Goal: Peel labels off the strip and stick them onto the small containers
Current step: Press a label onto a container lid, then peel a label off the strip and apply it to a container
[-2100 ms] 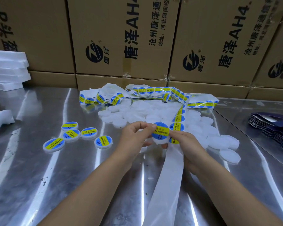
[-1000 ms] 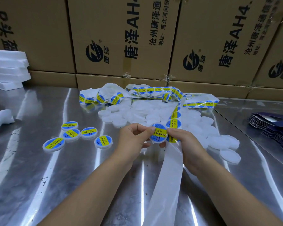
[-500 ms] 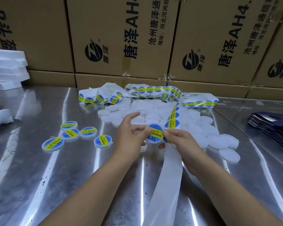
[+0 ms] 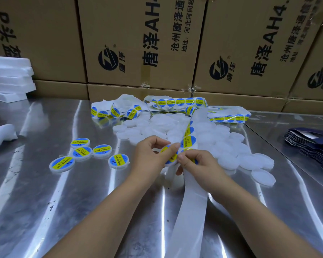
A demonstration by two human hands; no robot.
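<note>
1. Steel table (image 4: 45,202), head view: left hand (image 4: 149,159) pinched the labelled container (image 4: 169,155) between thumb and fingertips; right hand (image 4: 198,164) pressed its thumb on the label while its other fingers curled round the strip (image 4: 189,211).
2. Risk, I judged: uneven pressing could crease the label or leave it off-centre; the strip's next label (image 4: 188,141) lay close and could snag.
3. Five finished containers (image 4: 82,151) sat left; the blank pile (image 4: 231,146) waited behind.
</note>
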